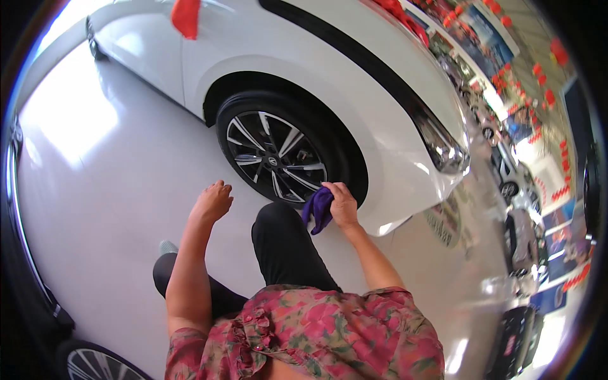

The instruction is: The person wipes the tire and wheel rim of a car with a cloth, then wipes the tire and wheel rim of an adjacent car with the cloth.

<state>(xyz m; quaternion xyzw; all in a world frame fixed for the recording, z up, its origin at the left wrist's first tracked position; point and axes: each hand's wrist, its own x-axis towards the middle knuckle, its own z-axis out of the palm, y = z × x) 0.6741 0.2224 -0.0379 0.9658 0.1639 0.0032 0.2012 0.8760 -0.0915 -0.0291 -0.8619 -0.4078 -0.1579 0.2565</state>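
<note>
My right hand (342,204) grips a purple cloth (318,209), which hangs bunched beside the lower right part of the wheel rim. Its fingers are close to the black tire (347,171); whether they touch it I cannot tell. The alloy wheel (273,160) has black and silver spokes and a centre cap. To the left, my left hand (214,201) hangs in the air above the floor, its fingers curled and nothing visible in them. Both hands are in front of the white car (392,126).
My bent knee (278,221) is between my hands, near the tire. A red cloth-like piece (185,19) hangs on the car's side. A dark car's wheel (104,364) stands at the lower left. Several cars and red lanterns (550,97) fill the hall at right.
</note>
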